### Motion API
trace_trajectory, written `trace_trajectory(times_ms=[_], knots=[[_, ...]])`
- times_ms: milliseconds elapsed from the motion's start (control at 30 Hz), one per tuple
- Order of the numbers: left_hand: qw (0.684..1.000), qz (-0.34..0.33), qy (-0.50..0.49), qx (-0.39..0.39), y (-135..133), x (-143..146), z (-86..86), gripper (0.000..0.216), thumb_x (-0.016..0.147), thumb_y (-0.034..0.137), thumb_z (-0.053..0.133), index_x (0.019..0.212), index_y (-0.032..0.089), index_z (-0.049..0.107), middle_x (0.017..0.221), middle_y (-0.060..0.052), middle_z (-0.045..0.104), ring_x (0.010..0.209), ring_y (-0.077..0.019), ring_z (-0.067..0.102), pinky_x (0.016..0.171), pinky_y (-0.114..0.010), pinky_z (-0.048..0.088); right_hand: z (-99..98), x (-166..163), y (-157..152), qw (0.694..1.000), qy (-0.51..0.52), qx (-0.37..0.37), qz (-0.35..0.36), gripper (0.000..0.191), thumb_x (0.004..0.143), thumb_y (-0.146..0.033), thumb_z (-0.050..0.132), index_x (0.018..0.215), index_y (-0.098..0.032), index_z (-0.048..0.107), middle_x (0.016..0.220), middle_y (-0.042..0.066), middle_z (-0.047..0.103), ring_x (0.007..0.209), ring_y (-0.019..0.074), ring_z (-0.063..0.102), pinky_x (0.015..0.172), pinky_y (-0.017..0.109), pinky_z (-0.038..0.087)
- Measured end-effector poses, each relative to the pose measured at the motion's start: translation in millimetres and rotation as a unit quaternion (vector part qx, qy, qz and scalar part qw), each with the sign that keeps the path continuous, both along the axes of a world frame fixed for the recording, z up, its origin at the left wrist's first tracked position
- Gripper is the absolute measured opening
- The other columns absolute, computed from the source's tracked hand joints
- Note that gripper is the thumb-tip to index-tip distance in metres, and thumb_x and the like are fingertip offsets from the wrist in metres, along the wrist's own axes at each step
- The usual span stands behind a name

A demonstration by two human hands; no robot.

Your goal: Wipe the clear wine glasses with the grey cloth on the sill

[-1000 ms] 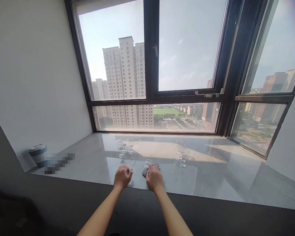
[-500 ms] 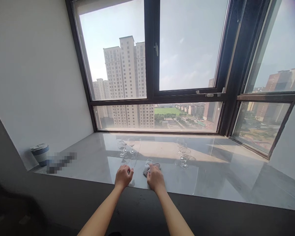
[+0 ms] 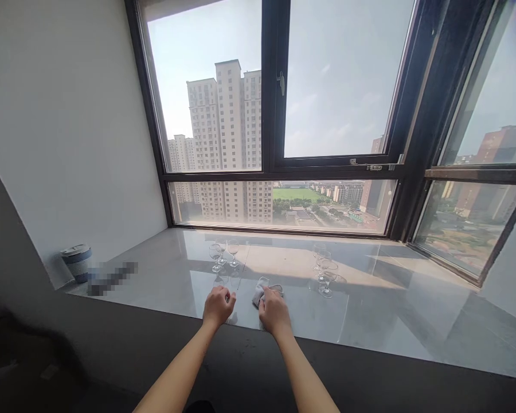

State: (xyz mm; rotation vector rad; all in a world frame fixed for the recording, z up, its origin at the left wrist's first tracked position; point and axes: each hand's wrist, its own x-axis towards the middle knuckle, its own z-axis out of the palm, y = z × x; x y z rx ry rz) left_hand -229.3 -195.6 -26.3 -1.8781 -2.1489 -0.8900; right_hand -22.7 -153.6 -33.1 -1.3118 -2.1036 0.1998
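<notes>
My left hand (image 3: 218, 306) is closed with curled fingers at the front of the shiny tiled sill (image 3: 163, 295). Clear shapes show by its fingers, but I cannot tell whether they are glass or reflections, nor what the hand holds. To its right, my right hand (image 3: 276, 312) grips a grey cloth (image 3: 261, 291), bunched up against the sill. Beyond my left hand stand several small stemmed glasses (image 3: 215, 256), upright and close together. A second group of stemmed glasses (image 3: 327, 275) stands beyond and to the right of my right hand.
A blue and white tub (image 3: 77, 265) stands at the sill's left end, beside a blurred-out dark object (image 3: 114, 279). Behind the glasses rises a dark-framed window (image 3: 275, 126). A white wall (image 3: 81, 126) bounds the left side. The sill's front edge drops off just below my hands.
The view has shifted slightly, so most things sit a little farther right. Both hands keep nearly the same pose, the right one still on the cloth.
</notes>
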Motion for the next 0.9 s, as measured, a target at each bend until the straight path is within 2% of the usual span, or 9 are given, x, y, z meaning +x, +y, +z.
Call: trace_trajectory(times_ms=[333, 700, 900], knots=[[1.000, 0.005, 0.005, 0.006, 1, -1, -2.8, 0.033, 0.091, 0.040, 0.040, 0.069, 0.020, 0.054, 0.077, -0.004, 0.058, 0.085, -0.0201, 0.055, 0.072, -0.029, 0.038, 0.0, 0, 0, 1.000, -0.011, -0.009, -0.001, 0.042, 0.088, -0.021, 0.044, 0.130, -0.016, 0.049, 0.113, 0.013, 0.060, 0.107, 0.0247, 0.056, 0.085, 0.030, 0.039], [1.000, 0.011, 0.006, -0.003, 1, 0, -1.8, 0.035, 0.091, 0.041, 0.040, 0.069, 0.019, 0.056, 0.078, -0.005, 0.059, 0.084, -0.0194, 0.055, 0.070, -0.028, 0.037, 3.4, 0, -2, 1.000, -0.013, -0.005, -0.001, 0.042, 0.086, -0.019, 0.044, 0.127, -0.015, 0.051, 0.113, 0.014, 0.061, 0.108, 0.0250, 0.054, 0.088, 0.032, 0.037], [0.997, 0.029, 0.064, -0.038, 11, 0, 0.8, 0.026, 0.088, 0.030, 0.043, 0.074, 0.018, 0.062, 0.084, -0.007, 0.063, 0.089, -0.0206, 0.056, 0.079, -0.031, 0.036, 2.8, 0, -1, 1.000, -0.006, -0.002, -0.004, 0.041, 0.086, -0.018, 0.044, 0.126, -0.015, 0.052, 0.113, 0.014, 0.061, 0.107, 0.0250, 0.055, 0.087, 0.032, 0.038]])
